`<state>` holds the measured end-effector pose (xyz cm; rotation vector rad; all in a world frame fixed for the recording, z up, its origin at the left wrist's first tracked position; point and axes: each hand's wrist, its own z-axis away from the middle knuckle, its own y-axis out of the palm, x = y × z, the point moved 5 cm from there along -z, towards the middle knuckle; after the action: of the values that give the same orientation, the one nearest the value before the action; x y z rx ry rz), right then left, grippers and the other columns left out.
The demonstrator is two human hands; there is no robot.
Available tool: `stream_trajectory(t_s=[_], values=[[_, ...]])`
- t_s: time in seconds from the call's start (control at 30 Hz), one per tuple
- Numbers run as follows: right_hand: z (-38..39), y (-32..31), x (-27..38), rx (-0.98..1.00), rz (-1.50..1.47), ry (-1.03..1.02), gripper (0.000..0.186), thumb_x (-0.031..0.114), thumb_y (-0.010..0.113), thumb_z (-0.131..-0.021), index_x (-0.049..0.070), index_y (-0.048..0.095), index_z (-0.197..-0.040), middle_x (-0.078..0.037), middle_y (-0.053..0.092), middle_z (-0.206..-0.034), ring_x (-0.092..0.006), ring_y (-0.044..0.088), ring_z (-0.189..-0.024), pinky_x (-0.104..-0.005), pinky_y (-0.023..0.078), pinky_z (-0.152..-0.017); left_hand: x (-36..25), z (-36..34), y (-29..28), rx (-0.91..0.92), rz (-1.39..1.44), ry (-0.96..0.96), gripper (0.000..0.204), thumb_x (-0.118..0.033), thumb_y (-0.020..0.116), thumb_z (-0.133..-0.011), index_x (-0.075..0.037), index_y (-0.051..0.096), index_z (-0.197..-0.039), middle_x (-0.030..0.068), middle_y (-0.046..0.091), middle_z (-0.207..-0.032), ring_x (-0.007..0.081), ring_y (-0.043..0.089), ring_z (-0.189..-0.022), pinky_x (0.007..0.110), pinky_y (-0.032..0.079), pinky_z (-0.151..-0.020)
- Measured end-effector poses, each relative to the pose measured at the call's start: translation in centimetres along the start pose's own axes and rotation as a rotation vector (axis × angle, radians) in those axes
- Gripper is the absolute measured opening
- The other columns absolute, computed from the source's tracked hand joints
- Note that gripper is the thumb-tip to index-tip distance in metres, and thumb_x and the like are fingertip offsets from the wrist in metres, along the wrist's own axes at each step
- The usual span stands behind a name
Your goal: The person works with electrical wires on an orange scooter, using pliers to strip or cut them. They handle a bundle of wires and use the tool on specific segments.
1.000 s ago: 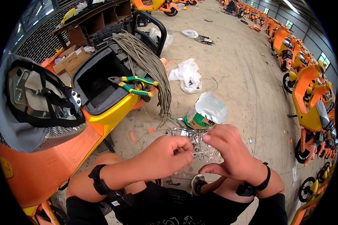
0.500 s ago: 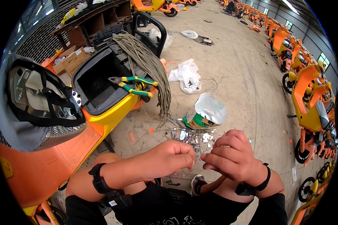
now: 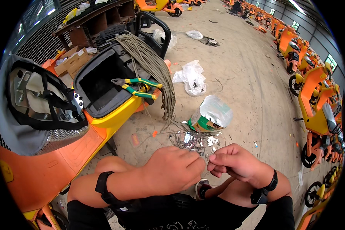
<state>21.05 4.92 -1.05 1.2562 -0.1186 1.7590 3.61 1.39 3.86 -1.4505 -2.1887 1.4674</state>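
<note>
In front of my knees, my left hand (image 3: 175, 169) is closed, its back turned up and its fingers curled out of sight. Just to its right, my right hand (image 3: 234, 164) pinches thumb against forefinger. The fingertips of both hands almost meet; whatever lies between them is too small or hidden to make out. Beyond my left arm, pliers (image 3: 135, 92) with green and yellow handles rest across the edge of the open seat compartment (image 3: 84, 73) of an orange and yellow scooter (image 3: 46, 168). A bundle of grey-green cords (image 3: 151, 63) drapes over the compartment's far side.
Beyond my hands stands an open green and white bag (image 3: 214, 113), with scraps and wire bits (image 3: 193, 141) on the floor before it. A clear plastic bag (image 3: 193, 78) lies farther off. The scooter's raised seat (image 3: 38, 99) is at left. Parked scooters (image 3: 312, 101) line the right side.
My left hand has rolled over so its back faces up. The right hand has turned and dropped slightly, bringing its thumb and forefinger into view. The pliers and cords stay put.
</note>
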Motion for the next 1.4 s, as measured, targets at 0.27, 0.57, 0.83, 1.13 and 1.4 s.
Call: stream_trajectory(t_s=[0.27, 0.57, 0.83, 1.13, 1.4], values=[[2.8, 3.2, 4.8, -0.363, 1.494, -1.118, 0.042, 0.025, 0.076, -0.081, 0.01, 0.068, -0.119, -0.004, 0.06, -0.109, -0.025, 0.055, -0.108, -0.0441, 0.042, -0.095, 3.7, 1.4, 1.7, 0.313, 0.997, -0.816, 0.013, -0.016, 0.059, -0.092, -0.003, 0.064, -0.091, 0.0, 0.063, -0.075, 0.0073, 0.054, -0.062, 0.026, 0.043, -0.054], [4.3, 4.1, 4.3, -0.341, 1.751, -1.373, 0.026, 0.017, 0.073, -0.072, 0.013, 0.074, -0.097, 0.0, 0.064, -0.093, -0.0203, 0.06, -0.093, -0.04, 0.047, -0.085, 2.7, 1.0, 2.0, 0.45, 1.327, -0.898, 0.017, -0.016, 0.054, -0.097, -0.003, 0.064, -0.093, -0.0049, 0.059, -0.078, 0.0024, 0.045, -0.063, 0.021, 0.035, -0.055], [3.8, 3.8, 4.4, -0.281, 1.612, -1.322, 0.022, 0.019, 0.08, -0.075, 0.01, 0.073, -0.094, -0.001, 0.064, -0.087, -0.0202, 0.061, -0.087, -0.0371, 0.047, -0.077, 2.8, 1.0, 1.8, 0.4, 1.254, -0.851, 0.017, -0.016, 0.054, -0.097, -0.003, 0.064, -0.09, -0.0054, 0.057, -0.077, 0.0024, 0.045, -0.063, 0.022, 0.037, -0.054], [0.2, 0.3, 0.3, -0.156, 0.18, -0.181, 0.022, 0.018, 0.064, -0.098, -0.002, 0.072, -0.094, -0.002, 0.062, -0.072, -0.0119, 0.055, -0.068, -0.0269, 0.046, -0.067, 0.9, 0.3, 0.2, 0.097, 0.161, -0.14, 0.01, -0.015, 0.065, -0.082, -0.007, 0.06, -0.085, 0.0035, 0.056, -0.072, 0.021, 0.059, -0.063, 0.033, 0.044, -0.052], [0.3, 0.3, 0.8, -0.177, 0.284, -0.14, 0.022, 0.015, 0.063, -0.098, -0.002, 0.07, -0.086, -0.001, 0.059, -0.069, -0.0115, 0.054, -0.065, -0.0287, 0.046, -0.062, 0.2, 0.6, 1.1, 0.148, -0.042, -0.086, 0.021, -0.021, 0.072, -0.082, -0.008, 0.065, -0.098, 0.0042, 0.057, -0.075, 0.0211, 0.06, -0.062, 0.034, 0.047, -0.054]])
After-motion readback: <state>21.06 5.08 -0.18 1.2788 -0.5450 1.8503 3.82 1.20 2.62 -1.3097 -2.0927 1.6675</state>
